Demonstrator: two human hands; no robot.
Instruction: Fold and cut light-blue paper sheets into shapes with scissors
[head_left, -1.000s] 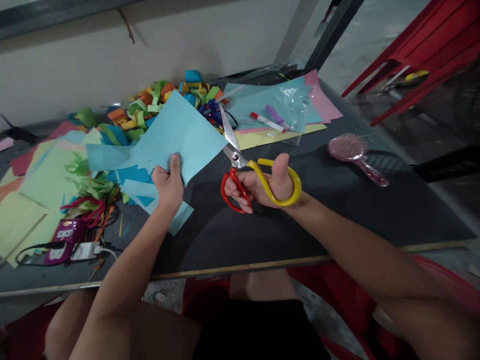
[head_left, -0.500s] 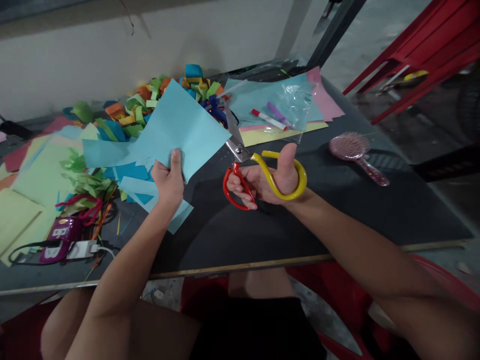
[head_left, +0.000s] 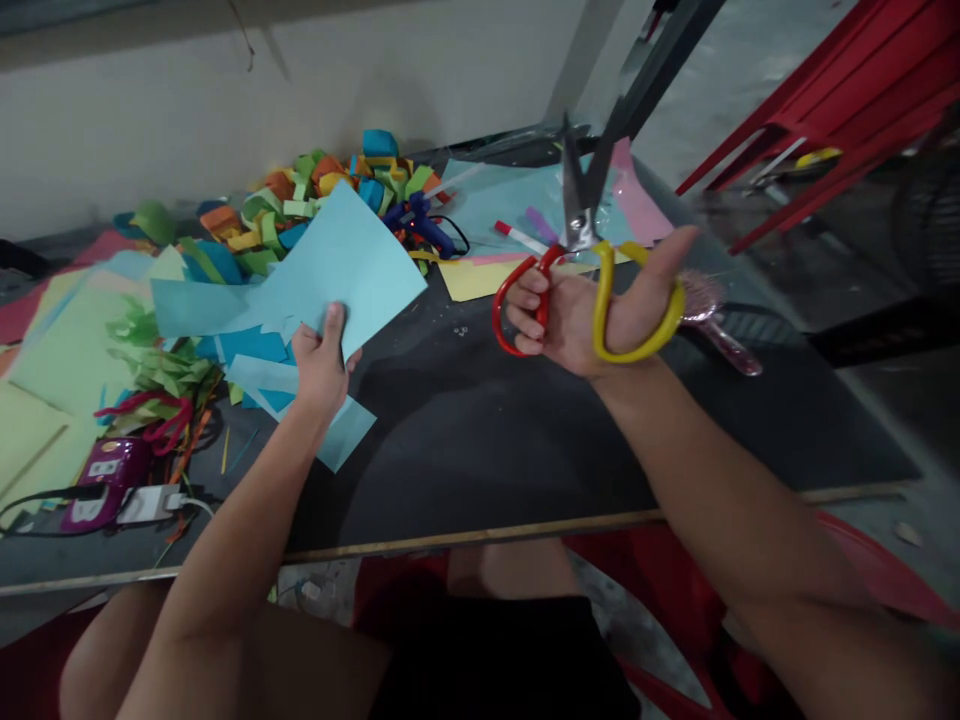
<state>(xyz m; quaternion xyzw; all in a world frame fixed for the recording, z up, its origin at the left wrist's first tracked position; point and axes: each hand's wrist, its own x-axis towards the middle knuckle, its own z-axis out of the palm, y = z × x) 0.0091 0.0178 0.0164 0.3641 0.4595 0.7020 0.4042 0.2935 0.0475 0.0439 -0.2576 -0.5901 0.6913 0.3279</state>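
Note:
Pinched in my left hand (head_left: 322, 365) is a light blue sheet of paper (head_left: 341, 265), held up above the table with the thumb on its face. My right hand (head_left: 585, 310) has its fingers and thumb through the loops of a pair of scissors (head_left: 580, 225), one handle red and the other yellow. The blades are parted, pointing up and away, apart from the paper. Beneath my left hand lie blue paper scraps (head_left: 349, 435). Past the sheet is a heap of green, orange and blue paper loops (head_left: 259, 225).
A dark blue glue gun (head_left: 424, 225) lies behind the sheet. A pink hairbrush (head_left: 724, 330) is right of my right hand. A purple device (head_left: 109, 480) with a white adapter (head_left: 148, 503) and cables sits at the front left. A red chair (head_left: 840, 110) stands beyond the table.
My right hand has moved the scissors up and right, away from the sheet, and the blades now point more upward. The sheet has shifted slightly left and down in view.

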